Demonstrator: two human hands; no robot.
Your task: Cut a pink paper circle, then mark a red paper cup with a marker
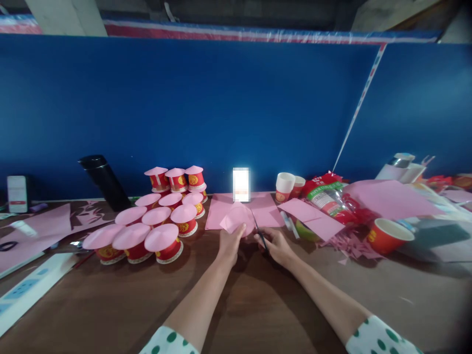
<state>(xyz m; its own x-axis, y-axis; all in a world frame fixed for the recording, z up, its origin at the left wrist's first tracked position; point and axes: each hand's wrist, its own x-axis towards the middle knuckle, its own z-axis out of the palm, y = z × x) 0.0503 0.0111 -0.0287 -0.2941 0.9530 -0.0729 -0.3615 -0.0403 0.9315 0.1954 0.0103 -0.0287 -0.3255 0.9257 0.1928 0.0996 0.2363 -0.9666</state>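
Note:
My left hand [230, 244] pinches a piece of pink paper [239, 218] with a rounded edge, the thumb lying on top of it. In my right hand [279, 247] is a pair of dark scissors [261, 238], the fingers closed round its handles. The blades point away from me and lie close along the paper's right edge; I cannot tell whether they touch it. Behind both hands, flat pink sheets [217, 211] lie on the brown table [243, 305]. To the left stand several red paper cups [167, 251] topped with pink paper cones [161, 238].
A lit phone [241, 184] stands upright behind the paper. At right are white-and-red cups [285, 186], a red-green plastic bag [326, 199], pink scraps [354, 247] and a red cup [389, 237] on its side. At left are a black bottle [105, 182] and a power strip [29, 290].

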